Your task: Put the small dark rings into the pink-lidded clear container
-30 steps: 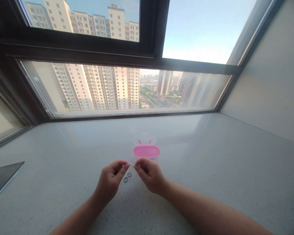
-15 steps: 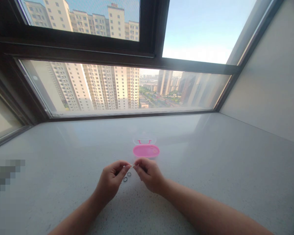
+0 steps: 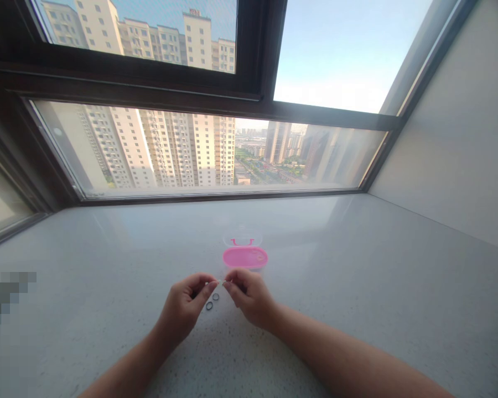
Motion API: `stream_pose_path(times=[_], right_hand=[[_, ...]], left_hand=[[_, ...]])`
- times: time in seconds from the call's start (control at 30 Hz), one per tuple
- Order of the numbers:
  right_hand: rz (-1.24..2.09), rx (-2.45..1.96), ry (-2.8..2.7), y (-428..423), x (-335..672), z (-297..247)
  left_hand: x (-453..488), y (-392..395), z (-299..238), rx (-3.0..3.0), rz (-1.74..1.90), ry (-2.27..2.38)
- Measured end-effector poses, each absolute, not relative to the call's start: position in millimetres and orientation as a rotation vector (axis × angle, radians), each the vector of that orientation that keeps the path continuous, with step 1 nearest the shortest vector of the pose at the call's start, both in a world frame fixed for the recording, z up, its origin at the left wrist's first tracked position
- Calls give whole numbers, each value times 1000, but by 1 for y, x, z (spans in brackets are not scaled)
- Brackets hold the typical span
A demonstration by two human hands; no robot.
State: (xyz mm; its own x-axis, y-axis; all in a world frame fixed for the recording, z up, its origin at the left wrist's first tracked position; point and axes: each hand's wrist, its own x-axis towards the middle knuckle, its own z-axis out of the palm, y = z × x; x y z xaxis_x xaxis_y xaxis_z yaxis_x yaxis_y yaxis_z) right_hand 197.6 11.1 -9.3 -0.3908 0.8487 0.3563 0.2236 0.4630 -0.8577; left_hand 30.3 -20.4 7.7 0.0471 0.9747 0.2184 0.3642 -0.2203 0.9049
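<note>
Your left hand and your right hand meet fingertip to fingertip over the pale stone sill, both low in the middle of the view. Each hand is curled, thumb pressed against forefinger, and between the two pinches sits a tiny pale piece — too small to tell what it is. Both hands grip it from opposite ends, so it bridges the narrow gap between your fingertips.

Just below that gap, two small dark rings lie flat on the sill, side by side and nearly touching, close to your left fingertips but not held.

Just beyond your right hand stands a small pink oval box, its clear lid tipped up behind it on a pink hinge clasp. It sits apart from both hands.

A blurred dark patch lies at the far left edge of the sill, well away. The window runs along the back.
</note>
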Motion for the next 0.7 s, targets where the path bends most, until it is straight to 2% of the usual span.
stream_pose_path(times=[0.7], right_hand=[[1075,-861,-1754,12,198,-8]], left_hand=[[30,-17,10,1606,1195,1318]])
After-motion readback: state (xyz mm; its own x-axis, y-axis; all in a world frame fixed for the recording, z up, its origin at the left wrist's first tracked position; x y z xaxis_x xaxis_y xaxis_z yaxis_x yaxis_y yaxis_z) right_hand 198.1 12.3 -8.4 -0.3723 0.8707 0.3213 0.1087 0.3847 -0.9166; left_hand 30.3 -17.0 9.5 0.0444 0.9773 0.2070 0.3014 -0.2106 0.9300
